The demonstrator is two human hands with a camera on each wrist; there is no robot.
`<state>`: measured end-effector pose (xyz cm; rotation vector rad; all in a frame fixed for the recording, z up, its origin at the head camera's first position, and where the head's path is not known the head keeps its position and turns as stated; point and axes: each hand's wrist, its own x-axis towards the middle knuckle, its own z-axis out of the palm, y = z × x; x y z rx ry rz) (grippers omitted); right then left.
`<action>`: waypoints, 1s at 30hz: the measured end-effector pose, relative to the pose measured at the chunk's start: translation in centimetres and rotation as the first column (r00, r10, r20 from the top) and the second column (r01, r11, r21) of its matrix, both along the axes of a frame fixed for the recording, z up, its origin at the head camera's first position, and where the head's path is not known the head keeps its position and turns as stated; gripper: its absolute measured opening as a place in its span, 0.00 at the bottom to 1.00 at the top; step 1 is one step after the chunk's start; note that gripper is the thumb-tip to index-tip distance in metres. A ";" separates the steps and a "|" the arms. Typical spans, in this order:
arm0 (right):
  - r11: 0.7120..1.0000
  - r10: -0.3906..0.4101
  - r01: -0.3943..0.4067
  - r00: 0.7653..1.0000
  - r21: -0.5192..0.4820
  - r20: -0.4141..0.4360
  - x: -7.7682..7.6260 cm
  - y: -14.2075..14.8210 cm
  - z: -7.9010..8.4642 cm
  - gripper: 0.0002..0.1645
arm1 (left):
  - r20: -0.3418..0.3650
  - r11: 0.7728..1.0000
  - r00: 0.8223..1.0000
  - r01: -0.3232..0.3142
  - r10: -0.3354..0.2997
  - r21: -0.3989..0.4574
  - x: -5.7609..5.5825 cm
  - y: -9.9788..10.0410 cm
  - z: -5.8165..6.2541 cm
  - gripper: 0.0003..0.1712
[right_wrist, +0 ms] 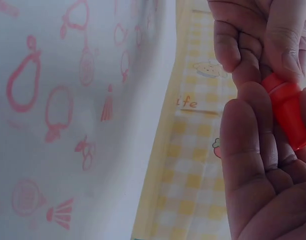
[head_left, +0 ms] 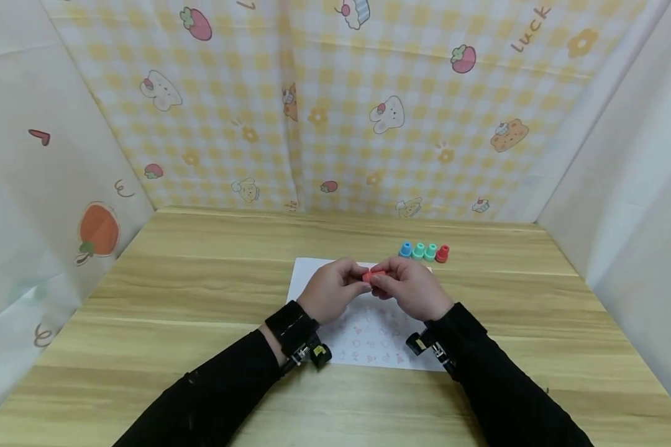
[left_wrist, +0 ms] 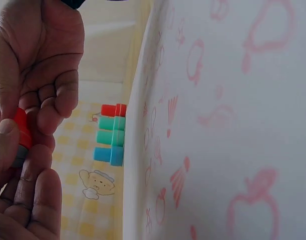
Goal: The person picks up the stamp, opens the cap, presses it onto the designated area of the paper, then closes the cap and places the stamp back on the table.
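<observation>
Just right of centre in the frame, a person's left hand and right hand meet over a sheet of white paper. Each grip is narrowed to a pinch, thumb against fingers, and both have hold of the same red stamp, which sits between the fingertips, above the upper part of the sheet. The left wrist view shows a grey end on it. Pink-red prints, among them fruit outlines and shuttlecocks, cover much of the paper. Near its upper right corner, a blue stamp, two green stamps and another red stamp stand side by side on the wooden table.
</observation>
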<state>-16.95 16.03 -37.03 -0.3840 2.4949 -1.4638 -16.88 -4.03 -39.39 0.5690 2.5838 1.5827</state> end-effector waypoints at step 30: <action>0.955 0.037 0.014 0.986 -0.296 0.165 -1.6 2.4 -0.6 0.18 | 0.077 0.999 0.996 -0.038 0.035 0.028 -0.6 -1.0 0.0 0.08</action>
